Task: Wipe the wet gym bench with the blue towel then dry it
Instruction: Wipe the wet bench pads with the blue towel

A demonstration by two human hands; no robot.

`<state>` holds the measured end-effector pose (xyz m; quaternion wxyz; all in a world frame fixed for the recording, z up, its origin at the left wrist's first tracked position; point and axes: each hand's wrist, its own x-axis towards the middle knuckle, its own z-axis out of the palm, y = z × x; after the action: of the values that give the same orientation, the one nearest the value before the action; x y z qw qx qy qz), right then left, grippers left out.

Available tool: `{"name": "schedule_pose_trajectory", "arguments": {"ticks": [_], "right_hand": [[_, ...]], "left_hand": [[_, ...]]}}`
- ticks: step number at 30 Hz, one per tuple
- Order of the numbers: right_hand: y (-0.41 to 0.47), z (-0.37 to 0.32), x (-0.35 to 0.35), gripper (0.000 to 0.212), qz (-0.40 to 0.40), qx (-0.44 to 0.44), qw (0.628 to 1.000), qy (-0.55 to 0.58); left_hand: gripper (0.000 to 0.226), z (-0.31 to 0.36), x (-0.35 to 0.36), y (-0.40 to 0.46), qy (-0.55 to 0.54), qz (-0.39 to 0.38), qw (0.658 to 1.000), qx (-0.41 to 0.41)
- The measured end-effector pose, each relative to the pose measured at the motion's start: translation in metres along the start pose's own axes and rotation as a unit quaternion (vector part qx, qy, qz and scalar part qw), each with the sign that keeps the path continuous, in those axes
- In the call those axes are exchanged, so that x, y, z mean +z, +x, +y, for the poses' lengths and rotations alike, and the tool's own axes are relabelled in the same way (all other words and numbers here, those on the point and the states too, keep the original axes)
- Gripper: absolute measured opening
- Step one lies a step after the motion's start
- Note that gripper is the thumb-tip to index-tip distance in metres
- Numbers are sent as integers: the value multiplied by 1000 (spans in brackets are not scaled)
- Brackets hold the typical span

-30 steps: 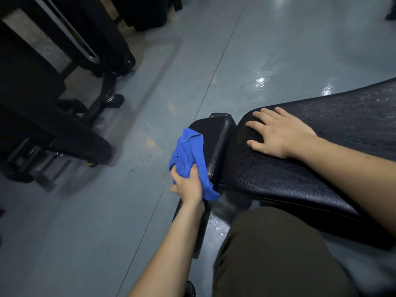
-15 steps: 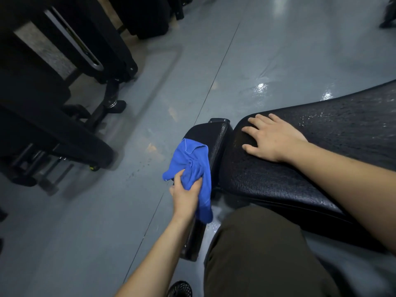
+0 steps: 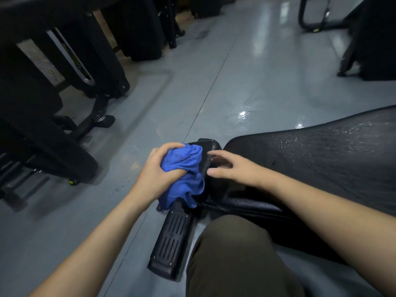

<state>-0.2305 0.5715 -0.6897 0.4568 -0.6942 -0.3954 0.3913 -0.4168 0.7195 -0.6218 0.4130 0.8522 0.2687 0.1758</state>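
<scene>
The black gym bench [image 3: 321,159] runs from the centre to the right edge, its textured pad speckled with water drops. At its near end a small black seat pad [image 3: 206,159] stands beside the main pad. My left hand [image 3: 158,172] grips the bunched blue towel [image 3: 184,174] against the left side of that small pad. My right hand [image 3: 231,168] hovers just right of the towel with fingers spread and relaxed, reaching toward it over the gap between the pads.
A black ribbed foot plate [image 3: 171,243] of the bench frame lies on the grey floor below the towel. My knee in olive trousers [image 3: 235,254] is at the bottom centre. Black gym machines [image 3: 53,82] stand at the left, more equipment [image 3: 368,39] at the far right. A wet patch [image 3: 242,114] shines on the floor.
My left hand has bunched the towel into a tighter grip at the small pad's top. My right hand has lifted off the main pad and moved left toward the towel.
</scene>
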Motion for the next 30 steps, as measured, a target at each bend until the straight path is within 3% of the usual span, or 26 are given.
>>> {"name": "schedule_pose_trajectory", "arguments": {"ticks": [3, 5, 13, 19, 23, 27, 30], "right_hand": [[-12, -14, 15, 74, -69, 87, 965, 236], [-20, -19, 19, 79, -91, 98, 934, 332], [-44, -30, 12, 89, -30, 79, 882, 464], [-69, -50, -14, 80, -24, 21, 875, 484], [-88, -63, -28, 65, -7, -4, 923, 385], [-110, -69, -42, 31, -1, -34, 952, 303], [-117, -62, -53, 44, 18, -43, 957, 285]], "left_hand": [[50, 28, -8, 3, -21, -39, 998, 34], [53, 47, -11, 5, -32, -62, 996, 59], [54, 103, -3, 6, 33, -116, 974, 190], [58, 99, 13, 18, 125, -134, 966, 180], [58, 97, 27, 22, 133, -169, 964, 155], [71, 109, 41, 19, 107, -227, 955, 160], [81, 125, 53, 15, 110, -267, 941, 175]]}}
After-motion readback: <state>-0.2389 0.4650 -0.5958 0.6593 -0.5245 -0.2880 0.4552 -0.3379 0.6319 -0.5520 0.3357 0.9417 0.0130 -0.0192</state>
